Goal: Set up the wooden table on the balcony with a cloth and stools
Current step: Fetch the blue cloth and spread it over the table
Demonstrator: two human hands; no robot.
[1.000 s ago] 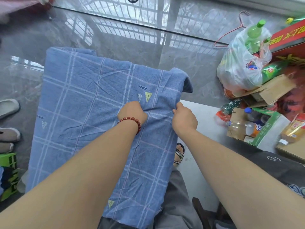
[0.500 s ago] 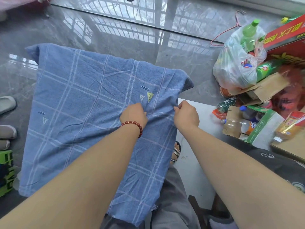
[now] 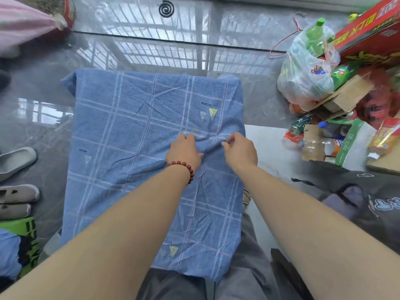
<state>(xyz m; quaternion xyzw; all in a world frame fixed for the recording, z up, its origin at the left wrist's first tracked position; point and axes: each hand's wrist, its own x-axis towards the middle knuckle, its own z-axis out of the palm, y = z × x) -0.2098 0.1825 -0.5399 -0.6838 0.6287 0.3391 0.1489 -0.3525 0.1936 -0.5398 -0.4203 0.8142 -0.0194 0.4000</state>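
Note:
A blue checked cloth [image 3: 134,131] lies spread flat over a raised surface in front of me and hides whatever is beneath it. Its right edge hangs down beside my legs. My left hand [image 3: 184,151], with a red bead bracelet on the wrist, grips a raised fold near the cloth's right side. My right hand [image 3: 240,151] pinches the same fold from the right, thumb and fingers closed on the fabric. The two hands sit a short gap apart. No stool is plainly in view.
A plastic bag of bottles [image 3: 307,68], a red carton [image 3: 368,29] and cardboard boxes [image 3: 346,98] crowd the right. Slippers [image 3: 15,161] and a green box [image 3: 26,234] line the left. A mosquito coil [image 3: 166,8] lies on the glossy floor beyond. A dark garment [image 3: 357,198] lies at my right.
The cloth has shifted right and now lies squarer, its far left corner drawn in. Both hands stay on the fold near the right side, now bunching it between them.

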